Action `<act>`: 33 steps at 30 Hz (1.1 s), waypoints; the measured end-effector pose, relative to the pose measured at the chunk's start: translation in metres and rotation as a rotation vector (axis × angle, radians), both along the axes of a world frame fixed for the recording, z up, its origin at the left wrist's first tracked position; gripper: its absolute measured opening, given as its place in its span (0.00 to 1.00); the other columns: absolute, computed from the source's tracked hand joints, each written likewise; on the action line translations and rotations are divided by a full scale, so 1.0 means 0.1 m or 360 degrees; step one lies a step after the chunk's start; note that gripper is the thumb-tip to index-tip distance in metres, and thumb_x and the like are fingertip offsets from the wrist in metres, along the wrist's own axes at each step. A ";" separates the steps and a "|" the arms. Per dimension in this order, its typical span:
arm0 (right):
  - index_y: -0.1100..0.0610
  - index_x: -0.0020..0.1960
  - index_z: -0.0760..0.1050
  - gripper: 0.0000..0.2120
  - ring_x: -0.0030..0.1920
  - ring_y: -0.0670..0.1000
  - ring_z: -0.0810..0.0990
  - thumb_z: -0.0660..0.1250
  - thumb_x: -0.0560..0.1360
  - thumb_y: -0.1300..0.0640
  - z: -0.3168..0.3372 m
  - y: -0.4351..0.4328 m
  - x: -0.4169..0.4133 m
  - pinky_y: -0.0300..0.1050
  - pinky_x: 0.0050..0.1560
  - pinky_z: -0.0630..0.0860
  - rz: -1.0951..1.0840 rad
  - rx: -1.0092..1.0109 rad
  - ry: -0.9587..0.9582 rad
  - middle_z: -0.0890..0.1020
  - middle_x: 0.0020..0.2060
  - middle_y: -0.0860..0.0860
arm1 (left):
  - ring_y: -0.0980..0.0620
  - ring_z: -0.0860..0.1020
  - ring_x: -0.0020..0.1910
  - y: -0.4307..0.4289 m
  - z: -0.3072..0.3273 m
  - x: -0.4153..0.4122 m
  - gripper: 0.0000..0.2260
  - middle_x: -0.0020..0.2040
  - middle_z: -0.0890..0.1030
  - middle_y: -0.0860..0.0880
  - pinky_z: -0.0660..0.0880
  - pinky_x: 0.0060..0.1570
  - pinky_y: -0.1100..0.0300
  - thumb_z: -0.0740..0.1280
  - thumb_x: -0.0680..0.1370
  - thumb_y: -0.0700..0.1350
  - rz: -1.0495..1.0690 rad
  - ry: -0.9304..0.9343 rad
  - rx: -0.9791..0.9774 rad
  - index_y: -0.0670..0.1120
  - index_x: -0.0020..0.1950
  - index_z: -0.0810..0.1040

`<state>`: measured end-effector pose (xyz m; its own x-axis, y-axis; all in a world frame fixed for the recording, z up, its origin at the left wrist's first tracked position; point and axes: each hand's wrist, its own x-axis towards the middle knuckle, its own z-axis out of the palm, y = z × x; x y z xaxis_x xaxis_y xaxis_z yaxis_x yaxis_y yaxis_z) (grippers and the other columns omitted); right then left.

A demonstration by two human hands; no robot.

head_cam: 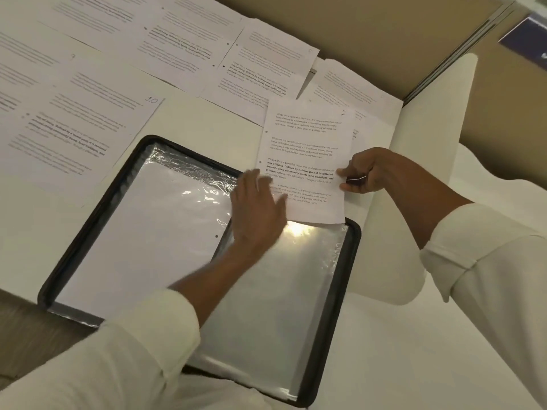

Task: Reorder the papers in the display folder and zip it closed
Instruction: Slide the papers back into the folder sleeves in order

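Display folder [339, 294] lies open flat on the white counter [183, 119], black zip rim all round. Its spread runs left to right, skewed, with the left far corner further off. The left-page sleeve [142, 232] holds a blank-side sheet; the right-page sleeve [275, 306] is shiny with glare. Right hand [370, 170] pinches the sheet marked 2 [305, 149] at its right edge, thumb on top, fingers [344, 173] curled under. The sheet's long axis runs away from the person, text upright to them, the number at the far right corner. Its near edge overlaps the folder's far rim, just above the right page. Left hand [257, 208] is blurred, fingers [254, 179] straight and loosely spread, not gripping. It is over the sheet's near left edge and the folder's middle; cannot tell if it touches. Beyond both sets of fingers, more printed sheets [183, 45] are laid out in overlapping rows. One marked 10 [74, 137] lies left of the left fingers, past the folder's far left corner. White sleeves on both arms.
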<state>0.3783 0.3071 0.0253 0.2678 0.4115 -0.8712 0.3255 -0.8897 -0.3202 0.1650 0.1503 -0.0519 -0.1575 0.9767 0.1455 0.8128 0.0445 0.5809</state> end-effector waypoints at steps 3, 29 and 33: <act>0.61 0.59 0.78 0.09 0.48 0.53 0.83 0.71 0.80 0.68 -0.03 -0.07 0.03 0.49 0.48 0.85 -0.0111 0.0086 0.0013 0.84 0.47 0.55 | 0.38 0.75 0.60 0.50 0.15 -0.29 0.18 0.59 0.80 0.42 0.73 0.60 0.42 0.72 0.79 0.51 0.0102 -0.0079 -0.0054 0.40 0.62 0.77; 0.56 0.45 0.78 0.08 0.54 0.56 0.86 0.75 0.77 0.66 -0.21 -0.56 -0.12 0.46 0.45 0.86 -0.0582 0.0806 0.0014 0.86 0.55 0.59 | 0.55 0.79 0.31 1.47 0.30 -0.69 0.14 0.45 0.88 0.46 0.76 0.28 0.66 0.84 0.70 0.38 0.0194 -0.1003 -0.1050 0.36 0.51 0.86; 0.53 0.43 0.78 0.12 0.49 0.56 0.87 0.78 0.75 0.66 -0.29 -0.67 -0.12 0.50 0.48 0.86 -0.0387 0.0826 -0.0194 0.86 0.49 0.56 | 0.53 0.80 0.33 1.46 0.27 -0.70 0.10 0.47 0.87 0.46 0.75 0.28 0.65 0.81 0.73 0.37 0.0144 -0.0968 -0.1029 0.39 0.52 0.85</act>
<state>0.3666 0.2396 -0.0034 0.4936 0.6902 -0.5292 0.1934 -0.6803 -0.7069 0.0950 0.2966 -0.0250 -0.1081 0.8190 -0.5635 0.3497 0.5619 0.7497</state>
